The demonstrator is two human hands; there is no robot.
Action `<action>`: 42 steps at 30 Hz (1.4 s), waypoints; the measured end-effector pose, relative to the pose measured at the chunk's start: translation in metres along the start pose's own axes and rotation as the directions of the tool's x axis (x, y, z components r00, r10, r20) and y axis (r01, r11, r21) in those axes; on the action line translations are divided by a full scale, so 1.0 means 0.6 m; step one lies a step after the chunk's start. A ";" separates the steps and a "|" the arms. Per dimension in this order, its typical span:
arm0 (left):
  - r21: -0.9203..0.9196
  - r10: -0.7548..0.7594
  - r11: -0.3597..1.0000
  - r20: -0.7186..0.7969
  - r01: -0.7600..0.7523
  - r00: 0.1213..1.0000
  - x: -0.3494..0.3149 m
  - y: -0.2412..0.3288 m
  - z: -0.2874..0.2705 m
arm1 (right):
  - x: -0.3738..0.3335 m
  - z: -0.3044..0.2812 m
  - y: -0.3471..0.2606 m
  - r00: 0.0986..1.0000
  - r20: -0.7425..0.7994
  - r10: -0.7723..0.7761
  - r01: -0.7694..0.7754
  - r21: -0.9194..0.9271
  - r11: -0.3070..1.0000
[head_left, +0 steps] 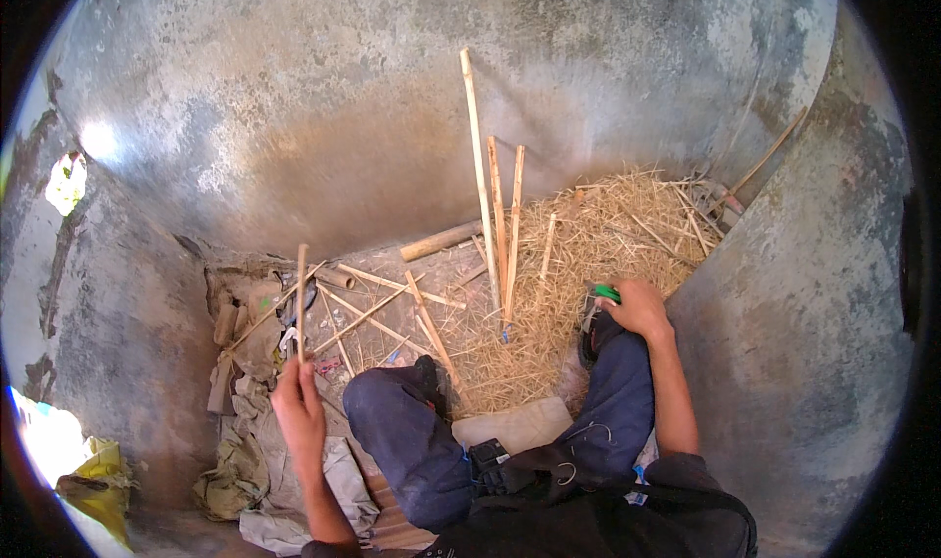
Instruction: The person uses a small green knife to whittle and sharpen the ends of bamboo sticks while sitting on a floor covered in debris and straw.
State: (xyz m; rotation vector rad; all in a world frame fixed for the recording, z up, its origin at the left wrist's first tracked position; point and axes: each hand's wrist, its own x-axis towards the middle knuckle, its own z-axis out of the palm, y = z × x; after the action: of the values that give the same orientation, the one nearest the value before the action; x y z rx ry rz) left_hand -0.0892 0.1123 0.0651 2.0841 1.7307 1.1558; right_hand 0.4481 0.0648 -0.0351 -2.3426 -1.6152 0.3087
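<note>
On the left, my left hand is closed around the lower end of a split bamboo stick, which points upward. My right hand rests by my right knee, its fingers wrapped round a green-handled knife; the short blade is hard to make out. Straw-coloured shavings lie just beyond that hand. Between my hands, past my bent knees, several long bamboo strips lean on the grey wall.
Loose bamboo sticks lie crossed on the floor at centre left. A thick bamboo piece lies along the wall's foot. Crumpled grey-tan sacks spread beside my left leg. A yellow sack sits far left. Grey walls close in the right side.
</note>
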 end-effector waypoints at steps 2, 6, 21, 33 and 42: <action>-0.014 -0.005 1.000 0.008 0.005 1.000 0.037 0.018 -0.027 | 0.000 0.007 0.003 0.998 0.051 -0.046 0.046 -0.004 0.999; -0.100 0.138 0.985 -0.041 -0.142 0.990 0.146 0.045 -0.056 | 0.007 0.014 0.007 0.988 0.136 -0.073 0.081 -0.058 0.995; -0.514 0.248 0.833 0.019 -0.203 0.969 0.414 0.072 0.004 | 0.006 0.001 0.012 0.975 0.214 -0.057 0.048 0.050 0.998; -0.864 0.281 0.439 -0.129 -0.247 0.951 0.471 0.313 0.077 | 0.011 0.012 0.018 0.976 0.212 -0.044 0.044 0.004 0.999; -0.178 0.451 0.841 0.752 -0.511 0.481 0.412 0.432 0.593 | 0.014 0.015 -0.021 0.982 0.172 -0.079 0.074 0.039 0.997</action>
State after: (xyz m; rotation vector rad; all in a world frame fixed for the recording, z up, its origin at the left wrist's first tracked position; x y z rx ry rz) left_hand 0.3436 0.3712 0.0867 2.6254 0.7763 0.1197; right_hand 0.4372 0.0779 -0.0397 -2.2775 -1.7598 0.5314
